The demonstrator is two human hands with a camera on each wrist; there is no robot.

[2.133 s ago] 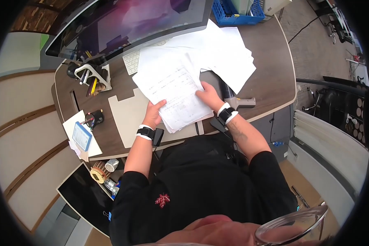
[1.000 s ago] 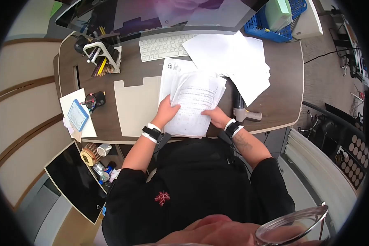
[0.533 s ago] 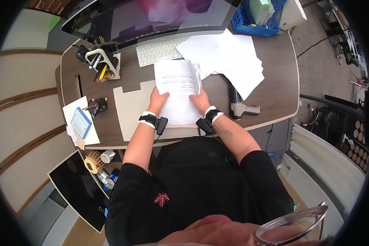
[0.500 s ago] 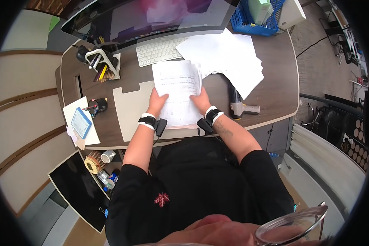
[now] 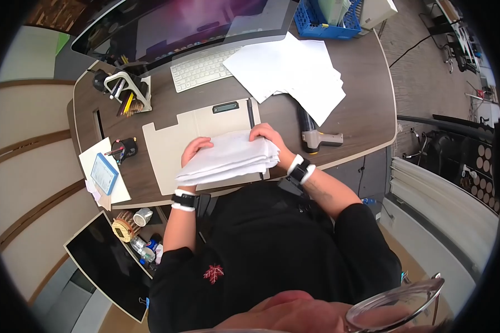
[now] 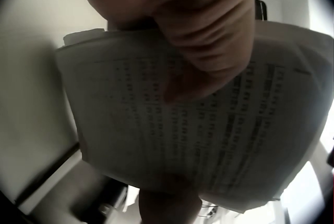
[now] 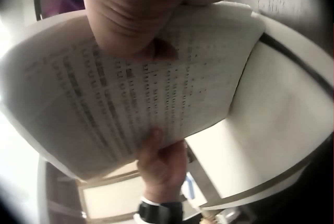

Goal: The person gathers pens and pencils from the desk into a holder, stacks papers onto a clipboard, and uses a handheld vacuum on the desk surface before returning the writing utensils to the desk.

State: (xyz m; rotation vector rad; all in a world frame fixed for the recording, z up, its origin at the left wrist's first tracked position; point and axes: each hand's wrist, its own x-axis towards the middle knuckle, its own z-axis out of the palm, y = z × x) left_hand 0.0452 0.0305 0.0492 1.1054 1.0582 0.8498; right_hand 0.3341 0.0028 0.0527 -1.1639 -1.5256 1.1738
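Observation:
Both hands hold a thick stack of white papers [image 5: 228, 158] in the head view, tilted up above a beige clipboard [image 5: 166, 150]. The left hand [image 5: 193, 151] grips the stack's left side, the right hand [image 5: 273, 145] its right side near the top. In the left wrist view the left hand [image 6: 203, 31] has its thumb on the printed face of the papers [image 6: 156, 125]. The right wrist view shows the right hand [image 7: 141, 20] with its thumb on the same printed face [image 7: 120, 109], and the left hand [image 7: 163, 169] at the opposite edge.
Loose white sheets [image 5: 294, 69] lie beside a keyboard [image 5: 203, 71] below the monitor [image 5: 189, 28]. A grey handheld device [image 5: 319, 139] is right of the hands. Pen holders [image 5: 129, 94] and a blue-edged box [image 5: 104, 173] stand left; a blue basket [image 5: 328, 28] sits at the back right.
The stack has tipped from lying face up to standing on its edge toward the body, and the clip of the clipboard is uncovered. The hands have shifted to the stack's upper sides. The head view has turned slightly.

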